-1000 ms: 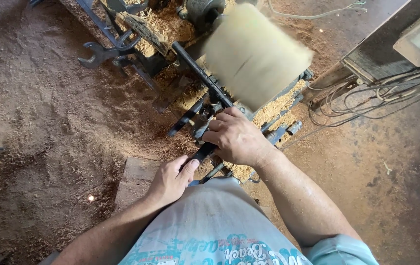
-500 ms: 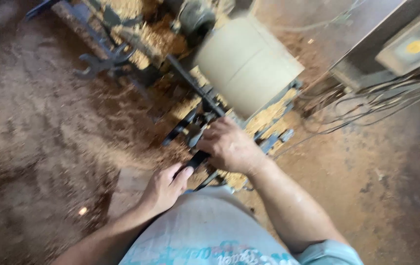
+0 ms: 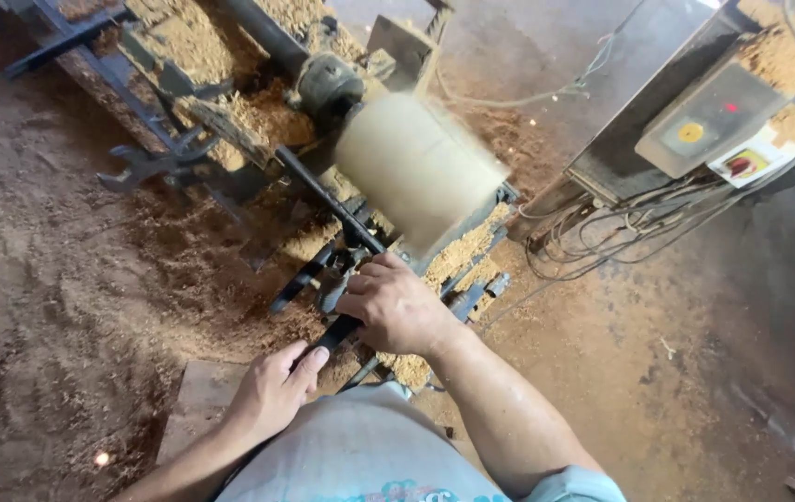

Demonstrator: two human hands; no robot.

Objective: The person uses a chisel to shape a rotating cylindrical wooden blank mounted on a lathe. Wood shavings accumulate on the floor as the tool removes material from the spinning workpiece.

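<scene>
A pale wooden cylinder (image 3: 416, 163), blurred, sits on a wood lathe (image 3: 328, 88) covered in sawdust. A long dark turning tool (image 3: 332, 335) lies across the black tool rest (image 3: 323, 195), its tip toward the cylinder. My right hand (image 3: 396, 305) is closed over the tool's shaft just behind the rest. My left hand (image 3: 272, 390) grips the rear end of the tool's handle, close to my body. The tool's tip is hidden by my right hand and the rest.
Sawdust and shavings (image 3: 72, 279) cover the floor and the lathe bed. A grey control box (image 3: 714, 121) with a yellow button and a tangle of cables (image 3: 621, 232) stand at the right. A flat board (image 3: 198, 400) lies by my left arm.
The view has shifted, so the lathe and cylinder sit more to the centre. Both hands keep their grip on the tool at the rest.
</scene>
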